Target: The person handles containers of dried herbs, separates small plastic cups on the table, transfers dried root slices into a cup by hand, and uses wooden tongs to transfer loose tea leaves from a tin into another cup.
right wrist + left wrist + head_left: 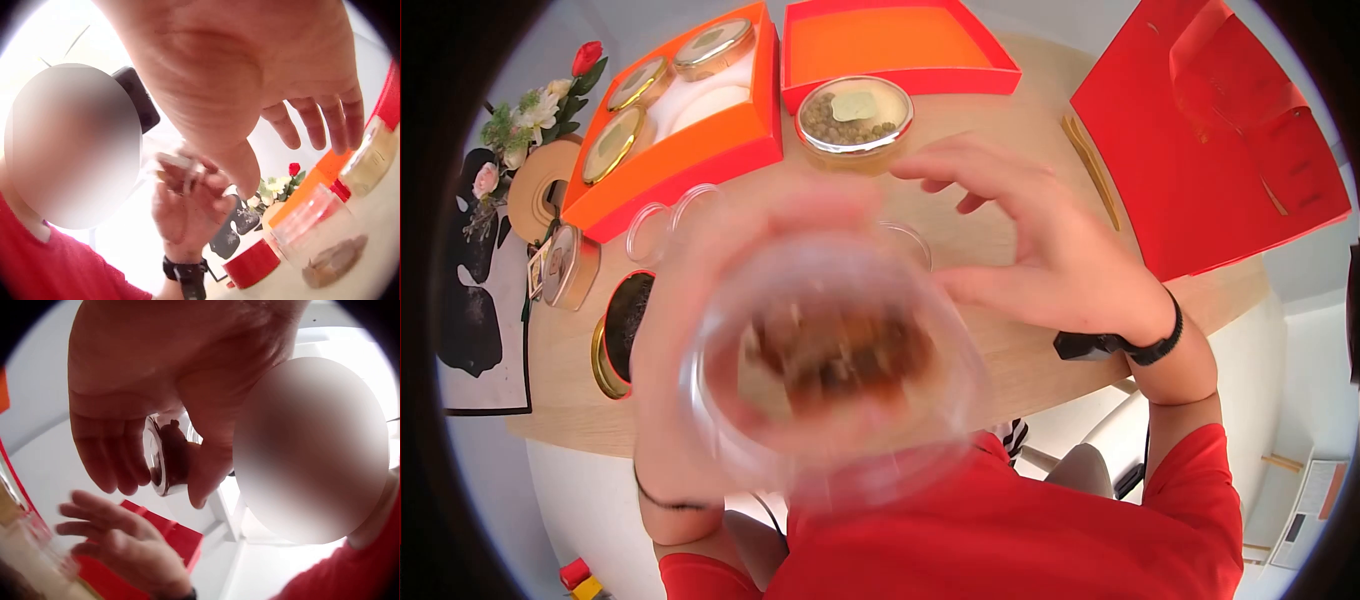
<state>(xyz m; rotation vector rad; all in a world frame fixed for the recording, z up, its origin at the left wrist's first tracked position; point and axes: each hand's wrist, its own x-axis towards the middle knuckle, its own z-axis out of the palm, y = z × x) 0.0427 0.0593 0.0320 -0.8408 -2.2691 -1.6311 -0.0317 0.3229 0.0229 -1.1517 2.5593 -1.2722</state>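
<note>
Clear glass jar (832, 365) of brown dried pieces sits raised near the head camera, gripped by the left hand (156, 394); right hand (1040, 250) hovers spread, empty, over the table (1000, 350); tilting could spill the contents.

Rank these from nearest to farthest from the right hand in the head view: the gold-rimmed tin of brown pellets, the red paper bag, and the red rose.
From the right hand:
1. Gold-rimmed tin of brown pellets, just beyond the fingertips, by the empty orange box lid.
2. Red paper bag, lying flat at the table's right end.
3. Red rose, far left corner, past the orange gift box.
</note>
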